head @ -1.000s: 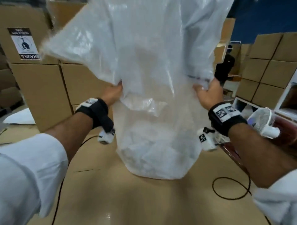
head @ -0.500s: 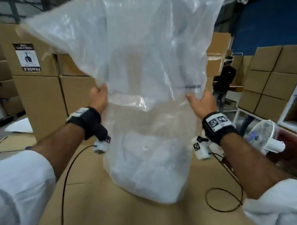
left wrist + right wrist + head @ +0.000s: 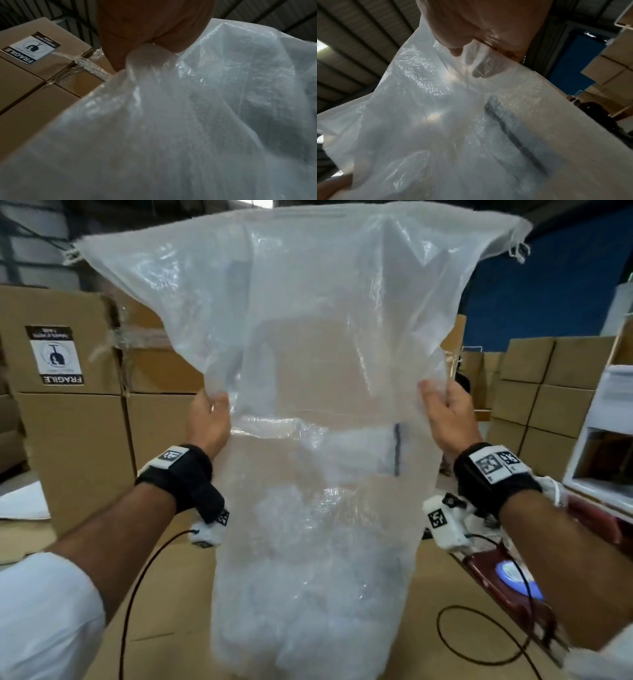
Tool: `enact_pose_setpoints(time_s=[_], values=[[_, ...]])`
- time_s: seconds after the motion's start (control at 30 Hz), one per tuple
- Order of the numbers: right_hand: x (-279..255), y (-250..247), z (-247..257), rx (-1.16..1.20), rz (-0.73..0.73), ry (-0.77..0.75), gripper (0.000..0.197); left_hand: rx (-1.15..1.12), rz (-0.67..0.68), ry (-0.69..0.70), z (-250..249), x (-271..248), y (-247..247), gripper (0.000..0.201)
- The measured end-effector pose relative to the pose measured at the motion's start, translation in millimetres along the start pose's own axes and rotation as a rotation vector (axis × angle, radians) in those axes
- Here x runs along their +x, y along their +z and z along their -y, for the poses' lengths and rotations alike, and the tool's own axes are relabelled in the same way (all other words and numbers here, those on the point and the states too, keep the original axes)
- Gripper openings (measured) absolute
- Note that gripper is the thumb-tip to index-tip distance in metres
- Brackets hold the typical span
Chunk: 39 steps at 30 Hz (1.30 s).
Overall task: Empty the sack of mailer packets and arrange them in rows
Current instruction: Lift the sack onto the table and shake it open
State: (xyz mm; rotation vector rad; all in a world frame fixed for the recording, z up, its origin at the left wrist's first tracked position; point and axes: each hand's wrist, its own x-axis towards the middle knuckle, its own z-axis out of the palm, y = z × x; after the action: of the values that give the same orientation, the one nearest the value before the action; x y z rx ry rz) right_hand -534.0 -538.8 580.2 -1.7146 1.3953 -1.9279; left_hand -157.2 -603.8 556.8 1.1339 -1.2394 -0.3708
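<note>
Holding the big clear sack [image 3: 318, 344] up by its sides, the left hand [image 3: 209, 419] and right hand [image 3: 448, 416] each pinch it tight; white packets [image 3: 308, 604] sit low inside.

- the sack [image 3: 308, 344] is see-through milky white with a fine woven sheen, plus one short dark stripe [image 3: 396, 448] on its side
- mailer packets [image 3: 308, 604] inside just read as pale white lumps through the plastic
- my wrist straps [image 3: 185, 474] are black, each with a white tag printed in black square code
- my sleeves [image 3: 44, 618] are white
- cardboard boxes [image 3: 78, 446] all around are plain tan-brown; one has a black-and-white FRAGILE label [image 3: 54, 355] with a glass icon, stuck on upside down
- back wall [image 3: 548, 292] is deep blue
- cable [image 3: 479, 642] on the tan floor is black
- the fan [image 3: 517, 577] down to my right is dark red with a white-blue middle
</note>
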Motion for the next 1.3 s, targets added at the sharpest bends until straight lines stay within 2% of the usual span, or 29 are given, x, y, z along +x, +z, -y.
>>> enact_pose_setpoints(time_s=[0.07, 0.17, 0.23, 0.27, 0.3, 0.37, 0.4, 0.47, 0.53, 0.57, 0.63, 0.67, 0.73, 0.8, 0.87, 0.93, 0.97, 1.03, 1.1, 1.17, 1.23, 1.3], values=[[7, -1, 2, -0.152, -0.054, -0.016, 0.046, -0.058, -0.016, 0.003, -4, -4, 0, 0.033], [18, -7, 13, -0.053, -0.219, -0.071, 0.032, -0.219, -0.020, -0.009, -18, -9, -5, 0.026], [18, -12, 22, 0.049, -0.305, -0.105, 0.018, -0.307, 0.121, 0.035, -25, -23, -9, 0.027], [12, -12, 19, 0.049, -0.276, -0.057, 0.024, -0.267, 0.247, 0.047, -19, -35, -10, 0.032], [1, -10, 13, 0.010, -0.206, 0.027, 0.045, -0.181, 0.370, 0.032, -7, -48, -11, 0.042], [-32, -5, -27, -0.132, -0.017, 0.233, 0.087, -0.007, 0.525, -0.109, 28, -79, -11, 0.052], [-54, -3, -52, -0.187, 0.088, 0.293, 0.091, 0.029, 0.550, -0.198, 48, -91, -8, 0.045], [-85, 1, -100, -0.260, 0.277, 0.333, 0.067, 0.047, 0.566, -0.321, 73, -108, 1, 0.022], [-80, 4, -118, -0.348, 0.314, 0.278, 0.029, 0.085, 0.523, -0.333, 66, -103, 16, 0.022], [-63, 4, -116, -0.364, 0.271, 0.231, 0.015, 0.105, 0.431, -0.323, 57, -93, 26, 0.024], [-19, 0, -96, -0.291, 0.119, 0.116, 0.018, 0.082, 0.201, -0.313, 28, -63, 48, 0.028], [2, -4, -79, -0.239, 0.033, 0.040, 0.016, 0.003, 0.149, -0.303, 10, -53, 58, 0.037], [33, -10, -54, -0.117, -0.038, -0.037, 0.012, -0.204, 0.162, -0.337, -11, -38, 70, 0.068], [35, -4, -61, -0.032, 0.042, 0.049, 0.020, -0.218, 0.290, -0.376, -9, -53, 75, 0.089], [12, 4, -92, -0.105, 0.115, 0.154, 0.029, -0.047, 0.455, -0.414, 19, -80, 75, 0.089], [-15, 6, -121, -0.182, 0.185, 0.182, 0.033, 0.097, 0.484, -0.481, 49, -96, 75, 0.091], [-21, 6, -126, -0.191, 0.204, 0.178, 0.036, 0.088, 0.476, -0.473, 55, -89, 71, 0.086], [-9, 7, -117, -0.124, 0.152, 0.149, 0.037, 0.072, 0.387, -0.369, 40, -67, 68, 0.073], [16, 8, -92, 0.003, 0.048, 0.109, 0.022, 0.001, 0.242, -0.274, 7, -42, 67, 0.084], [35, 8, -68, 0.084, -0.009, 0.050, 0.013, -0.025, 0.130, -0.205, -11, -28, 68, 0.081], [34, 14, -59, 0.039, 0.024, 0.040, 0.012, 0.018, 0.091, -0.181, -14, -26, 62, 0.077], [30, 17, -55, 0.018, 0.067, 0.042, 0.015, 0.027, 0.097, -0.181, -10, -27, 49, 0.089]])
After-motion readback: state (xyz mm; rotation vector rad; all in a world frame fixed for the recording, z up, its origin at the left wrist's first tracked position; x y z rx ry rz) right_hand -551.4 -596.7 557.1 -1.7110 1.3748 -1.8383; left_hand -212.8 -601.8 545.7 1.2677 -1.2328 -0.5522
